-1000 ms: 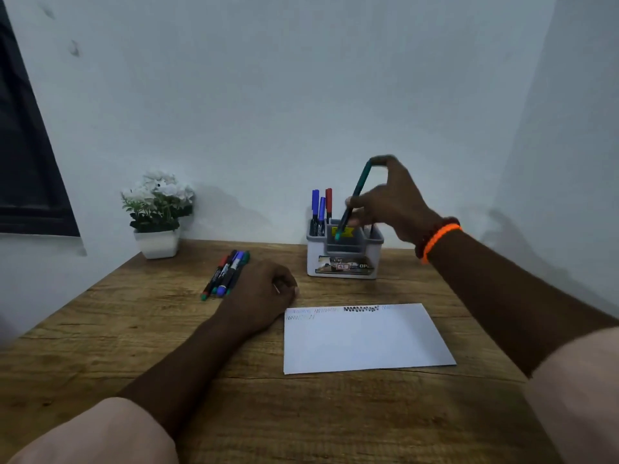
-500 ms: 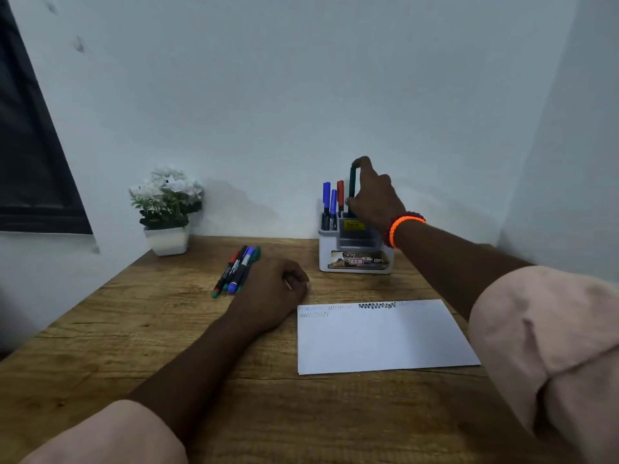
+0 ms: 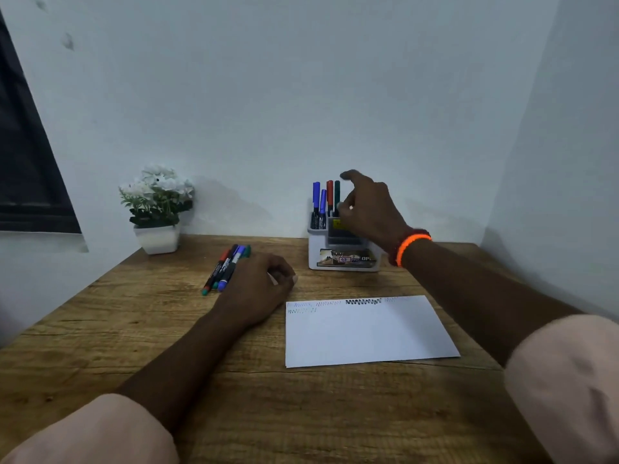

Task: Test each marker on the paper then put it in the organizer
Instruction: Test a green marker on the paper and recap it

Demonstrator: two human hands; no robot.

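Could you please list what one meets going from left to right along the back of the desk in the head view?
Flower pot → loose markers → left hand → organizer → right hand.

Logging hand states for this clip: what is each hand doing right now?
Left hand: loosely curled, resting on the table beside the loose markers, holding nothing.
Right hand: open at the organizer, fingers off the green marker.

Wooden desk (image 3: 134, 329) in pale-walled corner, dark window (image 3: 23, 169) left.
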